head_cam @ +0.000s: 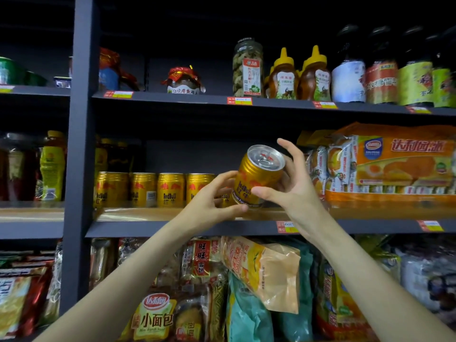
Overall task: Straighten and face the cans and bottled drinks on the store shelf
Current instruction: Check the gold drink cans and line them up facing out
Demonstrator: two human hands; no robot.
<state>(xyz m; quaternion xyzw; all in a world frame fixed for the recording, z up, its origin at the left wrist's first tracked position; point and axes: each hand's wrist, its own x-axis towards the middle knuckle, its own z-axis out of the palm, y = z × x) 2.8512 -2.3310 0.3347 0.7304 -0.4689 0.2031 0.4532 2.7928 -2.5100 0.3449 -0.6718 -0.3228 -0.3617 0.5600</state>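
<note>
Right, both hands up at the middle shelf, center of frame.
Held can: gold Red Bull can (pixel 256 176), tilted w/ its silver top leaning toward the camera and upper left, lifted just above the shelf edge (pixel 172 228).
Left hand: left hand (pixel 212 201) holds the can's lower left side, thumb under the base, fingers curled round the label.
Right hand: right hand (pixel 288 191) on the can's right side, thumb pressed on the front near the bottom; upper fingers spread loose and partly clear of the can, so a light, wide-ish hold.
Can row: more gold cans (pixel 153 188) stand upright left of center on the same shelf, touching side by side, labels facing diff ways.
Right of frame: orange snack packs (pixel 394 164) just beside the right hand.
Upper shelf: jars, two honey bottles (pixel 298 75) w/ yellow caps, dark bottles at upper right.
Bottom of frame: bagged snacks (pixel 259 270) on the lower shelf, between the forearms.
</note>
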